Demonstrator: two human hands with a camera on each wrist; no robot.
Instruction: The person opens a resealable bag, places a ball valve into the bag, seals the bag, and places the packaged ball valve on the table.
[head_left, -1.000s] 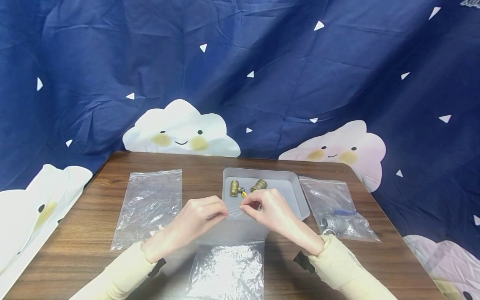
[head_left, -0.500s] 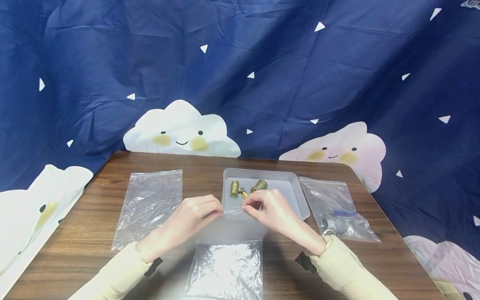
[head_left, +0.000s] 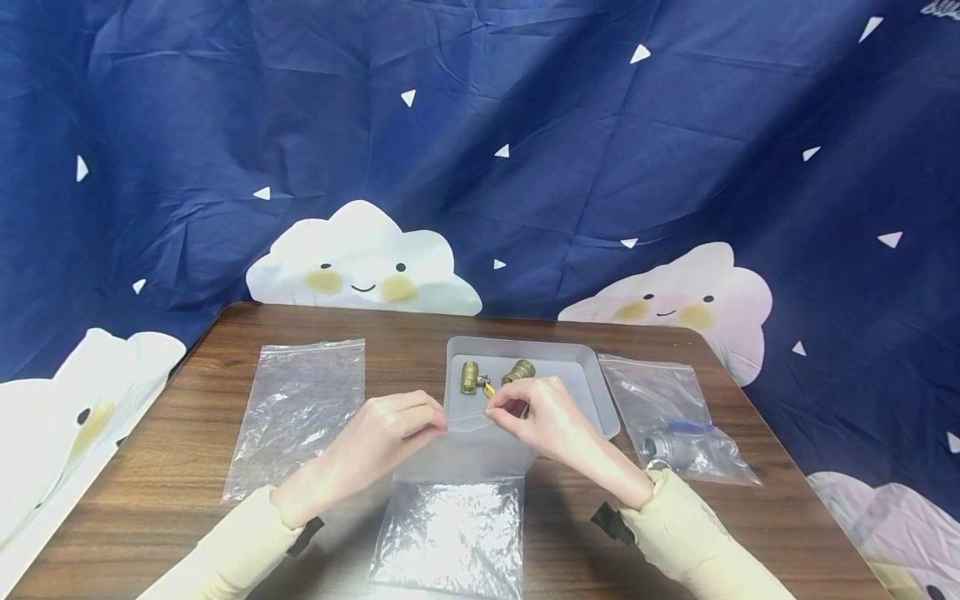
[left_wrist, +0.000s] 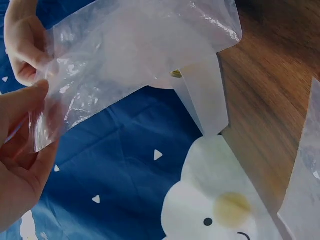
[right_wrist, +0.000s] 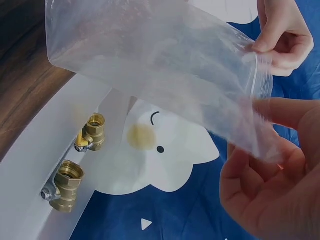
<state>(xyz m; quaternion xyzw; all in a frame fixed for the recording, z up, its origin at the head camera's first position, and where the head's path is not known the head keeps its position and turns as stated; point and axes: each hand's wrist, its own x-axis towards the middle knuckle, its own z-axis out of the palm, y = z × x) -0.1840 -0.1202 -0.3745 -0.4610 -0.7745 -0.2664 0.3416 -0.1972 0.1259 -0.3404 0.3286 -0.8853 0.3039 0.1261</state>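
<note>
My left hand pinches one side of the mouth of a clear zip bag. My right hand pinches the other side, with the bag's top edge stretched between them. In the left wrist view the bag hangs loose and looks flat, with nothing seen inside. Behind the hands stands a light grey tray. Two brass ball valves lie in it: one at the left, showing a yellow handle part, and another partly behind my right hand.
A flat clear zip bag lies left on the wooden table. To the right of the tray, another zip bag contains a grey metal valve with a blue handle. A blue cloud-patterned cloth hangs behind the table.
My left hand has shifted slightly left, widening the gap between the hands a little. The right hand has barely moved, and both keep hold of the zip bag.
</note>
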